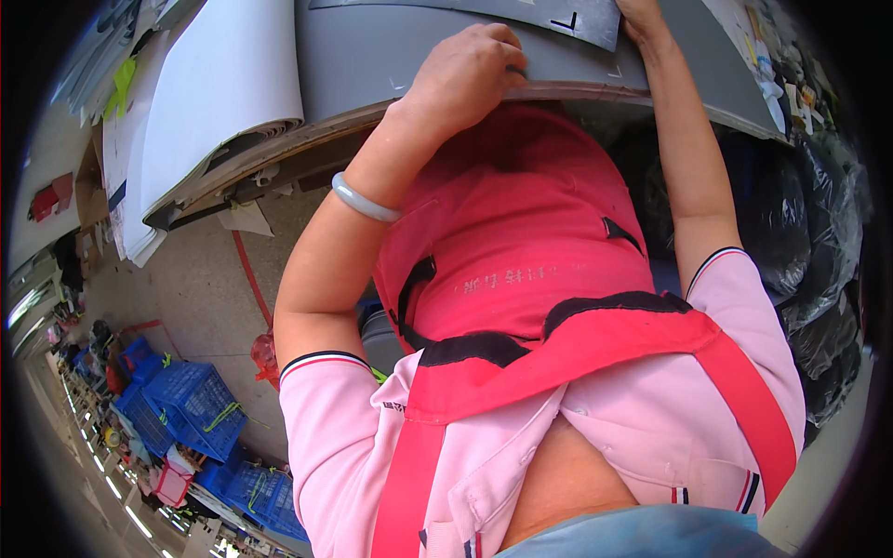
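Note:
My left hand, with a pale bracelet on its forearm, rests over the front edge of a grey sheet on the table. Its fingers are curled around a small dark thing, mostly hidden, whose kind I cannot make out. Beyond that hand lies a darker grey flat piece with a black corner mark. At its right end is my right hand, cut off by the upper border, so its fingers are mostly out of sight. White corner marks show on the grey sheet.
Thick white sheeting curls over the table's left part. The table's front edge runs close before my red apron. Black plastic bags crowd the right side. Blue crates stand on the floor at lower left.

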The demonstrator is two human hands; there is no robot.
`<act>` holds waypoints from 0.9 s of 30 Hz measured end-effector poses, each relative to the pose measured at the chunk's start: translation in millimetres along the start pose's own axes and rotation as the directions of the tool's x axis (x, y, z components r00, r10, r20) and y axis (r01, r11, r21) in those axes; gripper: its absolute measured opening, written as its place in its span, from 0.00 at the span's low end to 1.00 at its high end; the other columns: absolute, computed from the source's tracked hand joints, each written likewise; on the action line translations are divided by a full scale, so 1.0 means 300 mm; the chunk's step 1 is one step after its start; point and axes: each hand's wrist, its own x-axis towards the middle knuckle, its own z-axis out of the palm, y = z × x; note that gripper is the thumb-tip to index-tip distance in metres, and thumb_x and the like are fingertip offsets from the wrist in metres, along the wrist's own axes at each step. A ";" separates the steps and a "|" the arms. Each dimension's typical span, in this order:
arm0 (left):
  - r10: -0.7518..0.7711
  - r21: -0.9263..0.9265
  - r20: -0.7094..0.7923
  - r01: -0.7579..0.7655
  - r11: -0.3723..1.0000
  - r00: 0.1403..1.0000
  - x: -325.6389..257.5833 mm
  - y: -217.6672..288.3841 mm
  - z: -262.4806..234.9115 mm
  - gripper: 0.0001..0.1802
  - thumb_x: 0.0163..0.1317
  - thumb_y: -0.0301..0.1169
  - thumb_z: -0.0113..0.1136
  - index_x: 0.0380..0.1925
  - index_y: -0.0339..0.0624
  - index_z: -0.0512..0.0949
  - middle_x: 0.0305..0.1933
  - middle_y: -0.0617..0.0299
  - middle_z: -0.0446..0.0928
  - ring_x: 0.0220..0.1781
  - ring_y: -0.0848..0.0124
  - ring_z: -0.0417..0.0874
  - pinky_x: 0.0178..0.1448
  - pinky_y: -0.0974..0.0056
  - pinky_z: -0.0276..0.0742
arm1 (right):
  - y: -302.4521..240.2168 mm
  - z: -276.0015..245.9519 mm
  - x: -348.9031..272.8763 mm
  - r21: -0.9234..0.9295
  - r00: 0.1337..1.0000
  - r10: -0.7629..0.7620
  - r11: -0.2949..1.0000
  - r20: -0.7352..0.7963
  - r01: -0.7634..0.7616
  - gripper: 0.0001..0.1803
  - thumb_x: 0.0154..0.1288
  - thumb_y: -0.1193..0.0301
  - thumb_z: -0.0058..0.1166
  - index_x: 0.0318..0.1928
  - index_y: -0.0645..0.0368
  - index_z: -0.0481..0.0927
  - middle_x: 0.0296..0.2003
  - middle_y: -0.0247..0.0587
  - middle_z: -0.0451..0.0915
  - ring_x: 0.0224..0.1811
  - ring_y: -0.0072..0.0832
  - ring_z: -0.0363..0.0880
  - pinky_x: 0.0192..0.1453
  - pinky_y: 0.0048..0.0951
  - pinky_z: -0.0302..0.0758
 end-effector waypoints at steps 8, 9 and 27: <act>0.037 0.187 0.087 -0.053 0.981 0.996 0.026 0.028 0.007 0.12 0.63 0.25 0.61 0.45 0.43 0.87 0.48 0.58 0.82 0.51 0.54 0.85 0.54 0.54 0.82 | -0.013 0.010 -0.001 0.031 0.999 0.038 0.999 -0.014 -0.038 0.09 0.75 0.65 0.62 0.43 0.57 0.83 0.35 0.29 0.83 0.35 0.16 0.77 0.41 0.20 0.74; 0.042 0.186 0.087 -0.058 0.981 0.995 0.042 0.036 0.019 0.12 0.63 0.25 0.61 0.45 0.43 0.87 0.48 0.58 0.82 0.51 0.54 0.85 0.54 0.54 0.82 | -0.014 0.004 0.002 0.047 0.999 0.038 0.998 -0.005 -0.038 0.09 0.74 0.65 0.63 0.44 0.57 0.83 0.36 0.29 0.83 0.36 0.17 0.78 0.43 0.21 0.76; -0.025 -0.247 -0.628 -0.169 0.954 0.778 0.391 -0.055 0.139 0.14 0.65 0.33 0.60 0.44 0.35 0.86 0.43 0.46 0.86 0.45 0.54 0.87 0.51 0.57 0.80 | -0.110 -0.088 -0.214 0.273 0.967 -0.134 0.943 -0.219 0.193 0.12 0.75 0.62 0.62 0.50 0.55 0.83 0.43 0.29 0.84 0.44 0.19 0.82 0.50 0.23 0.80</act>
